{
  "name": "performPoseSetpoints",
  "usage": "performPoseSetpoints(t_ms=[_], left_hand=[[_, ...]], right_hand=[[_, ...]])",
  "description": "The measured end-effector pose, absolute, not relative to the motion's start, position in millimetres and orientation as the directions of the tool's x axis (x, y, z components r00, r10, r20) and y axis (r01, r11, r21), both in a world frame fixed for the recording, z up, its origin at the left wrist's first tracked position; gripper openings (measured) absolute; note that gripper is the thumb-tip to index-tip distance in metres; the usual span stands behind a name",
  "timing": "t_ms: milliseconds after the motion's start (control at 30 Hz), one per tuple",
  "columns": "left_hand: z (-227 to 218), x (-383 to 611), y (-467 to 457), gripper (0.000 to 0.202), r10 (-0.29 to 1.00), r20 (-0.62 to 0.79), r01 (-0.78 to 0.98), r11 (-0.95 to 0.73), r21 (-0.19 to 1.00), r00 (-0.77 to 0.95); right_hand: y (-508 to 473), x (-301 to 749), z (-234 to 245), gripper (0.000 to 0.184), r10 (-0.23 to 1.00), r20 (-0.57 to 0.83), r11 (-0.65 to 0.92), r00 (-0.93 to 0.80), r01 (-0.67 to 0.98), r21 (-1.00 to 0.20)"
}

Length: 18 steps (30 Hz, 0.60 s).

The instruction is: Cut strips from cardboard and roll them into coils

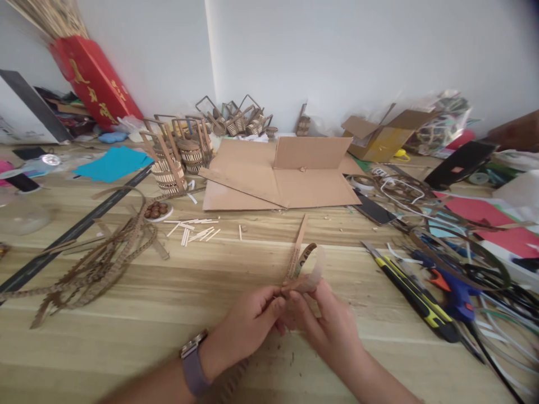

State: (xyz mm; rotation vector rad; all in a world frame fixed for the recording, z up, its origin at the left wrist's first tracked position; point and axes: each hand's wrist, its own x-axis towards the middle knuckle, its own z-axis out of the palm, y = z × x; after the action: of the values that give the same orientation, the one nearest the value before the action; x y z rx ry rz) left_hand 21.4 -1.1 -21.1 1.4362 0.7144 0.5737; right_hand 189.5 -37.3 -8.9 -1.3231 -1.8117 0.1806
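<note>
Two bare hands show on my feed, centred near the front edge of the bench [105, 350]; the left hand [252, 317], a watch [193, 343] at its wrist, has its fingers clamped on the lower end of a brown strip [298, 247]; the right hand [332, 320] has its fingers clamped just beside, on a curled band [306, 253]; whether band and strip are joined, I cannot tell. The strip slants up from the hands toward the bench's far edge; I note loose brown strips [113, 264] toward the left edge, a utility knife [415, 297] and a glue gun [458, 294] toward the right edge, and opened cardboard [244, 160] lying toward the far edge.
</note>
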Motion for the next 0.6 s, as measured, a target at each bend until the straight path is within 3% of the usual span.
performPoseSetpoints(t_ms=[300,600], left_hand=[[-23.3,23.4,-0.4,0.040,0.772,-0.122,0.070,0.101,0.992,0.624],[-19.8,21.5,-1.4,0.036,0.740,-0.109,0.060,0.093,0.994,0.664]], right_hand=[[-33.5,188.8,-11.1,0.010,0.766,0.602,0.532,-0.224,0.747,-0.399],[-34.1,188.2,-5.7,0.013,0.748,0.638,0.524,-0.180,0.751,-0.402]])
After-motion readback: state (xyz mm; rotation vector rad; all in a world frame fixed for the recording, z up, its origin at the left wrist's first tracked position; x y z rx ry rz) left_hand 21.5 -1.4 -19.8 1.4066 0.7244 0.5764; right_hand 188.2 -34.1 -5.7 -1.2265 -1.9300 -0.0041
